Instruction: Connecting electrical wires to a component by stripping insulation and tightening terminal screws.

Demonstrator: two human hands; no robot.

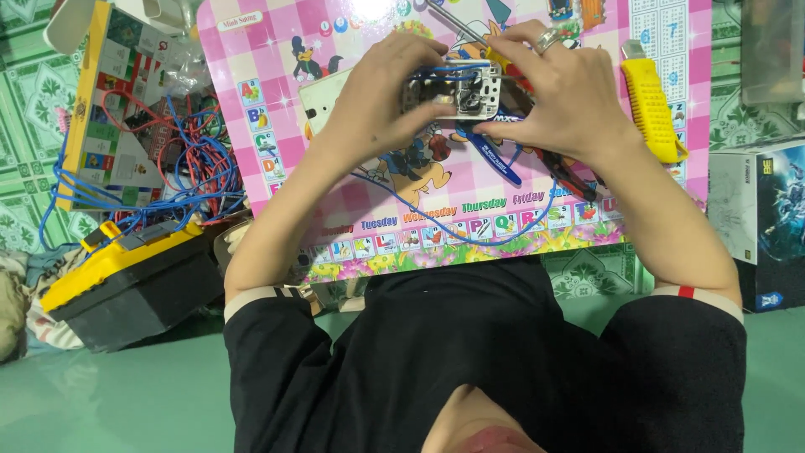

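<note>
Both hands meet over a pink checkered kids' lap table [251, 75] w/ cartoon figures, alphabet tiles down its left edge and a row of weekday labels + letter tiles along the near edge. Left hand [381, 96] and right hand [558, 92] pinch a small white switch/socket module [463, 88] between them, fingers curled round its sides, held just above the table centre; blue wire [470, 231] runs from the module and loops down across the table. Ring on a right-hand finger. Module's inner parts mostly covered by fingers, hard to make out. Under the hands: a blue-handled tool [495, 159], partly hidden, and a white faceplate [323, 96], half covered by the left hand. Yellow utility knife [650, 109] lies near the table's right edge, beside the right wrist. Left of the table: colourful printed board w/ yellow edge [96, 126], tangle of red and blue wires [189, 159] on it. Near left: black box w/ yellow lid [126, 277] on the green floor. Far right: box w/ dark blue printed art [759, 218], cut off by the frame. Top edge clips the table's upper items; bottom shows the person's black shirt.
</note>
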